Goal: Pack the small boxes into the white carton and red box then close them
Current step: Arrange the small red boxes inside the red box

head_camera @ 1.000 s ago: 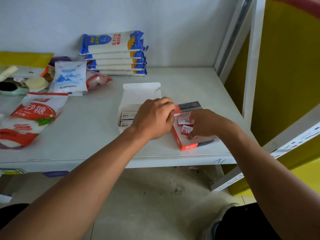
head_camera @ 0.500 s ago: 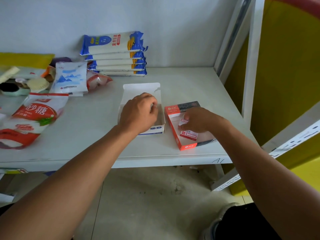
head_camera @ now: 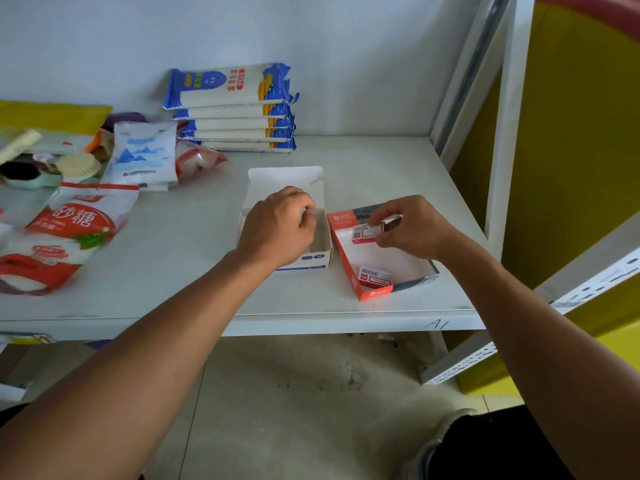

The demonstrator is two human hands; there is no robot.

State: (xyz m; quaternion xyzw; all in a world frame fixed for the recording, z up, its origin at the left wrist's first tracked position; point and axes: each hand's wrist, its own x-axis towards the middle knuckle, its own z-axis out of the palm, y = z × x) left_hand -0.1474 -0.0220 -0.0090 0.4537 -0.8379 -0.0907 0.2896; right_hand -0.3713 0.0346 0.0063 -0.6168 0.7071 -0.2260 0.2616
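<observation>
The white carton lies open on the shelf with its lid flap folded back. My left hand reaches into it with the fingers curled down; what lies under them is hidden. Beside it on the right lies the open red box. My right hand pinches a small red-and-white box at the far end of the red box. Another small box lies flat at the red box's near end.
A stack of blue-and-white noodle packs stands against the back wall. A sugar bag, a white-and-blue pouch and other packets crowd the left side. A white shelf upright rises on the right. The shelf's front edge runs just below the boxes.
My left hand moved left and back, from the red box's edge to over the white carton. My right hand shifted to the red box's far end with a small box.
</observation>
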